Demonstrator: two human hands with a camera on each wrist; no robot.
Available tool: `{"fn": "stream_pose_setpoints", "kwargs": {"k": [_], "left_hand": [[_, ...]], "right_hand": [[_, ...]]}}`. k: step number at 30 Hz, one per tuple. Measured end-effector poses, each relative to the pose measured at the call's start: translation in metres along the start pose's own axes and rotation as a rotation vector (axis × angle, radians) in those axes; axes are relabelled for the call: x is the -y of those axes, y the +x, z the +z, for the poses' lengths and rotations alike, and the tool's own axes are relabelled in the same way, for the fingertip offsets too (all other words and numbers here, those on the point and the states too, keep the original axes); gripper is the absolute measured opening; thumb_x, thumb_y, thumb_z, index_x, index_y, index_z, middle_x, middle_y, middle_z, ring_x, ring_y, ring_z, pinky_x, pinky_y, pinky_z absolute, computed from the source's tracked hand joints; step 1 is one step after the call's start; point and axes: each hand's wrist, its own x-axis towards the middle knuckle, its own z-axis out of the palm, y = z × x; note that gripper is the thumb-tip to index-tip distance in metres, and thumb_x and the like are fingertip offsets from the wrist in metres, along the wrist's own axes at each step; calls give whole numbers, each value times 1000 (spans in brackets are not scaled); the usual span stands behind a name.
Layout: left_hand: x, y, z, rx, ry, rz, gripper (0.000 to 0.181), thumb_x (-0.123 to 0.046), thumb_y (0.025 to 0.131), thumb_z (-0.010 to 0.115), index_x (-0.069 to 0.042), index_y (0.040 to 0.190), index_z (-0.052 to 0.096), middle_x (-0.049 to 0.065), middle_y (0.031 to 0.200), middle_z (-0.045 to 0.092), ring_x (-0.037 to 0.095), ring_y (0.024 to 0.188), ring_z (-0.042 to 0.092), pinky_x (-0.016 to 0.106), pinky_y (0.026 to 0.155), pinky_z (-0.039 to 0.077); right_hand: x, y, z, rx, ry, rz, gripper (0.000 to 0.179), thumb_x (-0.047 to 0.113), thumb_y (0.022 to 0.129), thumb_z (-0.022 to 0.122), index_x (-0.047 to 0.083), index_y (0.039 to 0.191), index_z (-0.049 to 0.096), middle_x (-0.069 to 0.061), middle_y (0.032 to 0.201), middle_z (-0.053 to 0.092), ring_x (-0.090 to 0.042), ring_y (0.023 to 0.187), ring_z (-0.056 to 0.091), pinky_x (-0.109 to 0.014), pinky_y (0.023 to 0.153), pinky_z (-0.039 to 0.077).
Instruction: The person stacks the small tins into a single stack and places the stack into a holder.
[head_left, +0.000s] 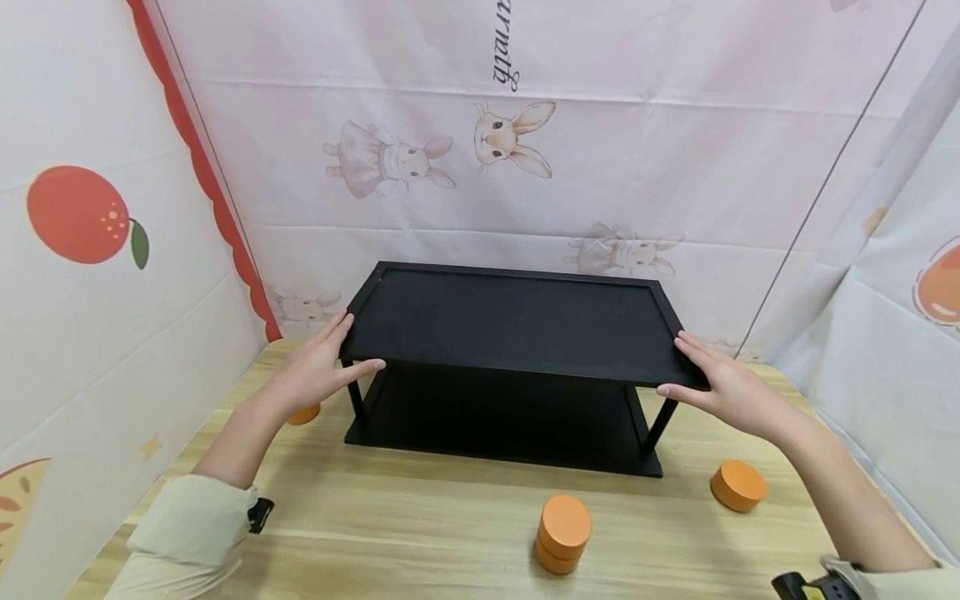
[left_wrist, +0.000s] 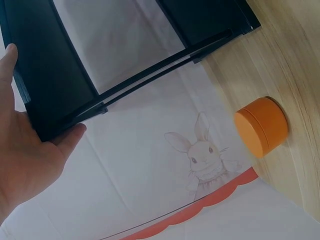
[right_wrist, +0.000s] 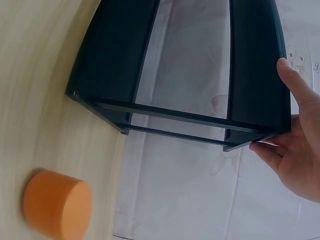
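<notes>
A black two-tier shelf [head_left: 510, 321] stands on the wooden table, its lower board [head_left: 495, 425] joined to the upper one by thin legs. My left hand [head_left: 318, 371] holds the upper board's left front corner, thumb on the front edge and fingers along the side. At the opposite front corner, my right hand [head_left: 731, 392] grips in the same way. The left wrist view shows the left thumb [left_wrist: 10, 57] pressed to the board's long edge. In the right wrist view, the right fingertips [right_wrist: 262, 150] are at the board's short end.
Three orange round containers are on the table [head_left: 360, 517]: one [head_left: 564, 533] in front of the shelf, one [head_left: 738, 485] to its right, and one [head_left: 303, 415] partly hidden behind my left forearm. A printed cloth [head_left: 465, 200] hangs behind the shelf and along both sides.
</notes>
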Motion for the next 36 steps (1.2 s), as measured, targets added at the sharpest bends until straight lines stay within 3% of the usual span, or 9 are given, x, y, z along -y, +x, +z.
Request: {"fn": "stream_pose_setpoints", "kwargs": {"k": [36], "left_hand": [[-5, 1, 4, -17, -7, -15, 105, -68, 80, 48, 4, 144, 8, 23, 149, 5, 45, 131, 13, 59, 101, 17]], "right_hand": [[-12, 12, -2, 24, 39, -4, 84, 42, 86, 62, -10, 140, 24, -31, 143, 19, -48, 128, 18, -60, 99, 20]]}}
